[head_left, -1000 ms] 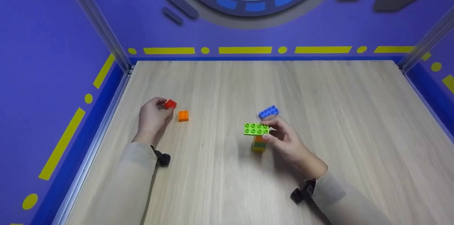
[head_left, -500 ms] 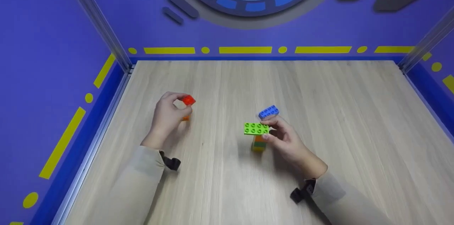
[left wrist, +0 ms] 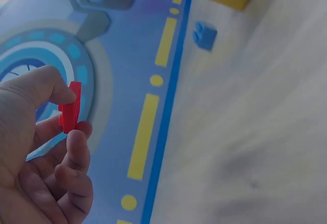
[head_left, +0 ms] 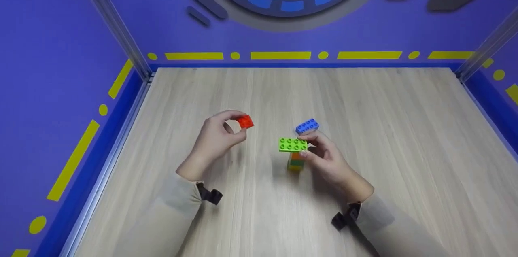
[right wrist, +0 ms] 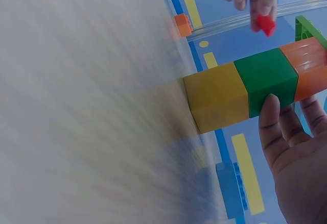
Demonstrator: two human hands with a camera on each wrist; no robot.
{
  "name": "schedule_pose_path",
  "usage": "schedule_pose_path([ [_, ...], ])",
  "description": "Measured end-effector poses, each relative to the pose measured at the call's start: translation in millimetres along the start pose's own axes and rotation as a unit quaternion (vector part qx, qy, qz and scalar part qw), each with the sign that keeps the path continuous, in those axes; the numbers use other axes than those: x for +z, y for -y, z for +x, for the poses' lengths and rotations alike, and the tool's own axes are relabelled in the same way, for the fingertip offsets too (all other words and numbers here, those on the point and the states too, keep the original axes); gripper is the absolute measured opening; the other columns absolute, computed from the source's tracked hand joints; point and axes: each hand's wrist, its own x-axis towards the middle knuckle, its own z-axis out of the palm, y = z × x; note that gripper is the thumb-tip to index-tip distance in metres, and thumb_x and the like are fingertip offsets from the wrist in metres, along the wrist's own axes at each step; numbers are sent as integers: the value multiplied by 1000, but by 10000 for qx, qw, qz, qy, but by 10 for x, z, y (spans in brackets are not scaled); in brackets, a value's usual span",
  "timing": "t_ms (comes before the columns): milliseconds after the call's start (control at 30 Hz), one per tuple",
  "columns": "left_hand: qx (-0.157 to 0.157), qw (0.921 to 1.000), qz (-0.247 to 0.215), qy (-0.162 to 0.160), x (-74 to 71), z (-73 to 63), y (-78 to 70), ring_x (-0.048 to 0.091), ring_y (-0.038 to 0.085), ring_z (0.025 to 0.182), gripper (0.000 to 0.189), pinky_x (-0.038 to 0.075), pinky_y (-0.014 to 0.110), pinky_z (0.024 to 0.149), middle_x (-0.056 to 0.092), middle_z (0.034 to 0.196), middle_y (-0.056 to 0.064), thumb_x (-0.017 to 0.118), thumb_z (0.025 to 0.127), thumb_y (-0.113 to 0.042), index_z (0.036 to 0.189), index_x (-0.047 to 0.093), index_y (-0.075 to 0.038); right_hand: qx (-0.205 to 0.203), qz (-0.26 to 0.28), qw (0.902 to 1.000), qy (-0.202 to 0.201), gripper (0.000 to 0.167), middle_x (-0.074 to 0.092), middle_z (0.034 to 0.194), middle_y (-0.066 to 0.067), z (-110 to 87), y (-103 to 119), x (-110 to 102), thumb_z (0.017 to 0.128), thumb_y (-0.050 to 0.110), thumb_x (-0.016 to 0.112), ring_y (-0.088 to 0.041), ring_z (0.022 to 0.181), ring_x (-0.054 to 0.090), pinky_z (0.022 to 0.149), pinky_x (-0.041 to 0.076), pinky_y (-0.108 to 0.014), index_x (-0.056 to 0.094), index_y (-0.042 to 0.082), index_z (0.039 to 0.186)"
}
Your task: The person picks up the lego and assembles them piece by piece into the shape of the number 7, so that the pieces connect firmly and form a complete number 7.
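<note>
My left hand (head_left: 214, 137) pinches a small red toy building brick (head_left: 245, 121) between thumb and fingers, above the table and left of a brick tower. In the left wrist view this red brick (left wrist: 72, 109) appears edge-on. My right hand (head_left: 332, 166) grips the tower near its top. A light green eight-stud brick (head_left: 288, 145) lies across the top and sticks out to the left. Below it, the right wrist view shows an orange brick (right wrist: 309, 66), a green brick (right wrist: 268, 78) and a yellow brick (right wrist: 217, 99) at the base, on the table.
A blue brick (head_left: 307, 126) lies on the wooden table (head_left: 251, 216) just behind my right fingers. Another orange brick (right wrist: 183, 25) sits on the table, hidden behind my left hand in the head view. Printed purple-blue panels (head_left: 283, 38) border the table.
My left hand has carried the red brick rightward, past the loose orange brick and closer to the tower. The right hand and tower have stayed in place.
</note>
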Motion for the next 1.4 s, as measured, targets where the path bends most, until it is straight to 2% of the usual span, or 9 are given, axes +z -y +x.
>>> schedule_pose_path([
  [100,199,9996,-157,98,91,-47,-99,54,13,67,40,44,23,56,75,127,2,81,95,-11,134,81,-21,-47,37,10000,-5,31,66,129,3,-12,-19,-17,104,-11,64,-11,117,69,99,62,-24,55,-17,134],
  [233,462,9979,-457,58,217,-81,-193,55,13,73,38,44,22,58,73,124,3,81,94,-11,131,80,-20,-196,18,9998,-52,33,67,129,3,-11,-41,-34,103,-14,63,-11,117,69,99,62,-23,55,-19,134],
  [367,547,9952,-805,81,362,-106,-157,56,12,77,35,45,21,62,72,123,5,82,95,-10,129,81,-17,-269,-8,9996,-69,33,66,128,5,-3,-60,-21,103,-12,64,-10,115,68,97,61,-22,56,-18,135],
  [600,428,9881,-1351,601,561,-155,27,60,9,77,37,50,20,64,73,123,10,81,96,-7,133,79,-13,-362,-58,9993,-59,34,65,129,5,-56,-129,17,102,-14,63,-10,117,67,99,61,-22,57,-18,135],
  [900,112,9705,-2087,1200,609,-168,57,63,11,72,40,51,21,63,82,109,9,78,101,-4,141,74,-5,-420,-7,9991,-91,34,66,128,6,-54,-97,26,101,-15,63,-10,117,67,98,61,-23,56,-19,134],
  [1167,-195,9601,-2457,1324,647,-146,64,67,10,75,45,60,23,67,84,110,4,83,99,-1,143,72,1,-456,23,9989,-84,35,67,128,7,-15,-69,35,101,-16,63,-9,117,67,101,60,-23,56,-20,134],
  [1400,-359,9588,-2428,1431,664,-143,61,68,11,77,51,62,26,71,86,114,10,87,98,-6,147,71,-2,-403,-3,9991,-130,35,69,128,8,-15,-70,33,101,-16,64,-8,116,67,99,60,-22,56,-20,136],
])
